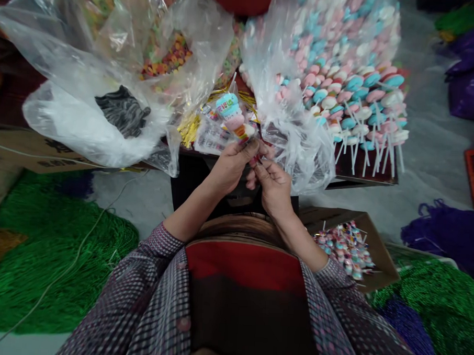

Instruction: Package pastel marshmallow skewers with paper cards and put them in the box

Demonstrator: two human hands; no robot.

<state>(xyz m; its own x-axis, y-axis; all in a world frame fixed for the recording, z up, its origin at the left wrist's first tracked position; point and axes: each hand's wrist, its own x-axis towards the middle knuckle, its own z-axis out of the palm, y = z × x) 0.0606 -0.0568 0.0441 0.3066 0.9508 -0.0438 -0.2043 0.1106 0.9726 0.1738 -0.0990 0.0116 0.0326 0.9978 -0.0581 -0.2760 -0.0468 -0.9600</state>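
Observation:
A marshmallow candy (230, 110) in a clear printed wrapper, blue and pink, points away from me above the table's near edge. My left hand (232, 166) is closed round the near end of its wrapper. Close beside it, my right hand (275, 183) pinches at the gathered end, fingertips together. A small reddish bit shows between the hands; the fingers hide most of it. Just beyond lie flat printed wrappers (211, 140) and gold twist ties (189, 130).
Marshmallow lollipops (354, 99) on white sticks heap up at the right, beside a crumpled clear bag (307, 149). Bags of ring-shaped candy (167, 56) stand back left. A cardboard box (380, 257) by my right arm holds wrapped candies. Green strands (53, 248) cover the floor left.

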